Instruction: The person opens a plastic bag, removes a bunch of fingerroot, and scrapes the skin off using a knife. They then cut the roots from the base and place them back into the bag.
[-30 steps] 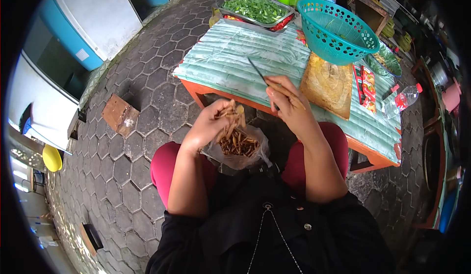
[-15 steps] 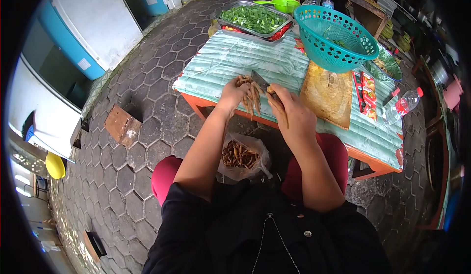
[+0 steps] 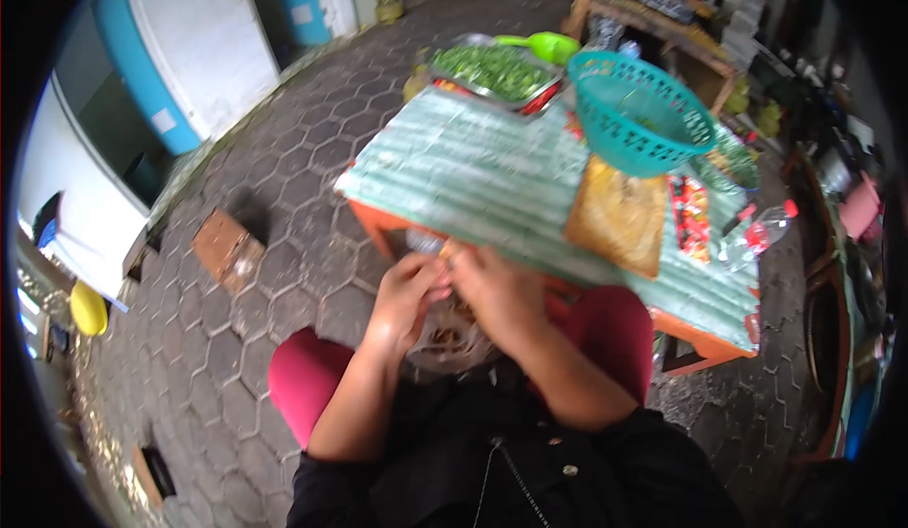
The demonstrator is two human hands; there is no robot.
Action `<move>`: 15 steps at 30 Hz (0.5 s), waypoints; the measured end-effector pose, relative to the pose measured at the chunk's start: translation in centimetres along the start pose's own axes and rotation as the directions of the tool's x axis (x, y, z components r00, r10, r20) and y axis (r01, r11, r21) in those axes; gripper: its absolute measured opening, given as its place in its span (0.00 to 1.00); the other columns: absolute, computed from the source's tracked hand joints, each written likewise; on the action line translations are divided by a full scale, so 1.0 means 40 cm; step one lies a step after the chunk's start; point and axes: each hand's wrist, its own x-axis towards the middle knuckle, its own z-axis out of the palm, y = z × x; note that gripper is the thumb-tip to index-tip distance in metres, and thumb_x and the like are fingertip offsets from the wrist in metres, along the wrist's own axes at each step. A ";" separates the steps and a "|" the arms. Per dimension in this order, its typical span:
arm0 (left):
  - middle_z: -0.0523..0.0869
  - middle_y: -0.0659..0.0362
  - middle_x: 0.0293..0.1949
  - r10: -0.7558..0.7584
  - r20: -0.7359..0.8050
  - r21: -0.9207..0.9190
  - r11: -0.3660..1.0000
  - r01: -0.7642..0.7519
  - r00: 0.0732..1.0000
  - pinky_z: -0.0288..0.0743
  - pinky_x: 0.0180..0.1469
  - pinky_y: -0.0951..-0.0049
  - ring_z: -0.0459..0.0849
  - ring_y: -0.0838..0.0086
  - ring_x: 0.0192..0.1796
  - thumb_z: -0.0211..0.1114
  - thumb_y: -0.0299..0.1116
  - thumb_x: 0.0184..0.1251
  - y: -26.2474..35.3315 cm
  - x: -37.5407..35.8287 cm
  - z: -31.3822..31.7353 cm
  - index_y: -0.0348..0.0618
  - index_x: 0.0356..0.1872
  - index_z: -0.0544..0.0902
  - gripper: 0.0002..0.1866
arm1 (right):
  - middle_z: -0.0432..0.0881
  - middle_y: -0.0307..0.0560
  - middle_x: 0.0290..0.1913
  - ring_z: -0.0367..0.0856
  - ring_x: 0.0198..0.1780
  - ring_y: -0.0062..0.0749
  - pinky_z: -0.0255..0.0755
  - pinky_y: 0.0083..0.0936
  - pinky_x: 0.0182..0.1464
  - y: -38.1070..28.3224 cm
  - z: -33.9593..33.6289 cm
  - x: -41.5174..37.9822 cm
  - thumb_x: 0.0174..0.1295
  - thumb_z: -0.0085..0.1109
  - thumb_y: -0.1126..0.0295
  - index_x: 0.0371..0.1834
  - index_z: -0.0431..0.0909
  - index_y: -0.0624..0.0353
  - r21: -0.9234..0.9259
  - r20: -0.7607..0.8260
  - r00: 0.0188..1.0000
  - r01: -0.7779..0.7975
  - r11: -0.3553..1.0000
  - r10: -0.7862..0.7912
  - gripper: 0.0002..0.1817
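My left hand (image 3: pixel 405 293) and my right hand (image 3: pixel 494 291) meet just off the table's front edge, both blurred by motion. The fingers of my left hand are closed; what they hold is too smeared to make out. Closed too, my right hand has a small yellowish-brown piece at its fingertips. A grey patch that looks like the knife's blade (image 3: pixel 424 241) sticks out beyond the fingers to the left. Below the hands, between my knees, a clear plastic bag (image 3: pixel 445 346) holds thin brown finger-shaped pieces that look like roots, partly hidden by my arms.
The table (image 3: pixel 454 159) has a green striped cover. On it are a tray of chopped greens (image 3: pixel 497 72), a teal basket (image 3: pixel 634 121), a wooden cutting board (image 3: pixel 617 216), red packets (image 3: pixel 690 220) and a plastic bottle (image 3: pixel 761 235). A brown block (image 3: pixel 227 249) lies on the paving.
Both hands have come down and left off the table edge, closer together above the bag. The bunch of brown roots that hung from my left hand no longer shows. The view has shifted.
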 end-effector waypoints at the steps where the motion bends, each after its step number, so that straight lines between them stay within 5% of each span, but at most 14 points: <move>1: 0.84 0.60 0.37 0.006 0.001 -0.020 1.000 -0.006 1.000 0.78 0.42 0.77 0.83 0.77 0.38 0.61 0.33 0.70 -0.009 -0.008 -0.011 0.39 0.43 0.79 0.08 | 0.74 0.41 0.29 0.80 0.30 0.35 0.74 0.32 0.28 -0.006 0.013 -0.011 0.58 0.62 0.64 0.54 0.77 0.45 -0.012 -0.025 0.999 0.028 1.000 -0.028 0.19; 9: 0.81 0.63 0.32 0.036 -0.095 -0.027 0.999 -0.039 0.995 0.77 0.39 0.78 0.80 0.80 0.33 0.60 0.31 0.69 -0.002 -0.065 -0.067 0.42 0.40 0.79 0.05 | 0.77 0.43 0.32 0.81 0.33 0.38 0.74 0.32 0.31 -0.045 0.000 -0.009 0.57 0.64 0.63 0.57 0.76 0.48 0.087 0.073 0.997 0.009 0.996 -0.015 0.22; 11: 0.82 0.62 0.33 0.030 -0.076 -0.096 0.995 -0.037 0.997 0.77 0.39 0.77 0.81 0.79 0.35 0.59 0.30 0.69 0.007 -0.080 -0.076 0.43 0.42 0.78 0.05 | 0.80 0.48 0.36 0.82 0.32 0.46 0.76 0.36 0.32 -0.044 0.019 -0.010 0.62 0.60 0.60 0.59 0.72 0.48 0.234 0.061 0.998 0.001 0.972 -0.015 0.22; 15: 0.84 0.61 0.34 0.046 -0.008 -0.269 0.962 -0.047 0.999 0.78 0.40 0.77 0.82 0.79 0.34 0.59 0.28 0.69 0.009 -0.083 -0.096 0.41 0.43 0.77 0.05 | 0.83 0.50 0.45 0.84 0.39 0.42 0.77 0.32 0.39 -0.079 0.018 -0.007 0.63 0.59 0.64 0.62 0.72 0.51 0.565 0.056 0.995 0.034 0.824 -0.080 0.23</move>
